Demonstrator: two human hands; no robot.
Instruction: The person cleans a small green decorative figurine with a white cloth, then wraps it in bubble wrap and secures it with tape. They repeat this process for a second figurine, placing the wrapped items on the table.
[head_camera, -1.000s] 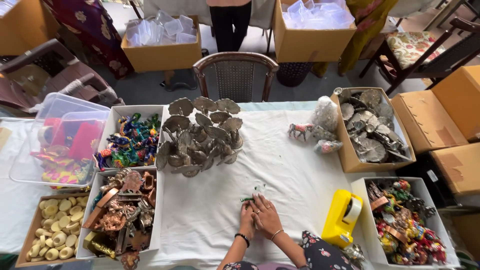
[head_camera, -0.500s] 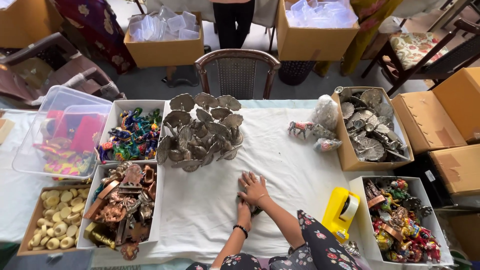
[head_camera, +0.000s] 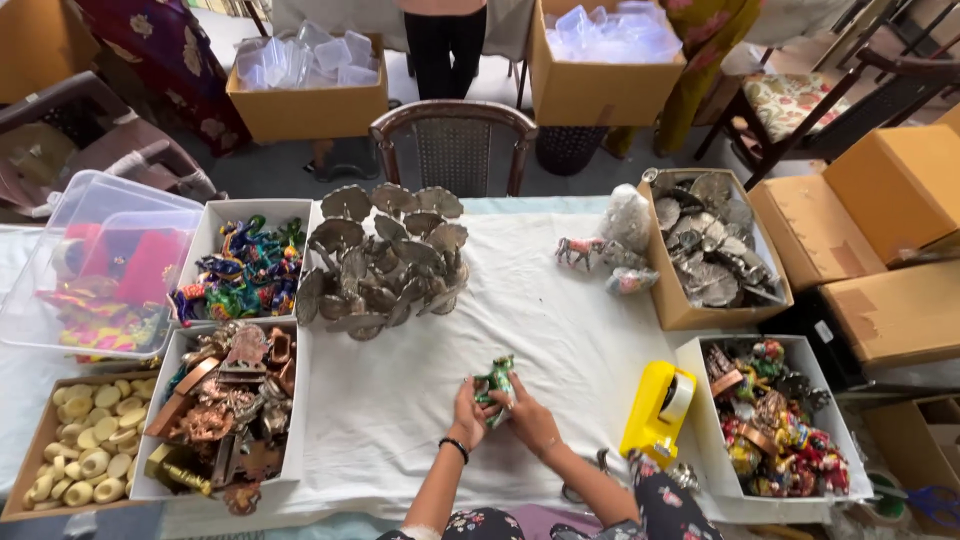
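Both of my hands hold a small green painted animal figurine (head_camera: 495, 380) just above the white tablecloth (head_camera: 560, 330), near the table's front edge. My left hand (head_camera: 468, 415) grips it from the left and wears a dark band at the wrist. My right hand (head_camera: 528, 420) grips it from the right and below. The figurine's upper part sticks up between the fingers.
A pile of silver metal leaf-shaped dishes (head_camera: 385, 260) lies behind my hands. Left: boxes of colourful figurines (head_camera: 245, 265), copper pieces (head_camera: 225, 400), pale round discs (head_camera: 80, 450). Right: yellow tape dispenser (head_camera: 658, 410), boxes of ornaments (head_camera: 775, 420) and metal dishes (head_camera: 712, 245). A chair (head_camera: 452, 140) stands beyond.
My hands pressed together low on the cloth, slid forward and flat, and now hold the green figurine lifted between them.
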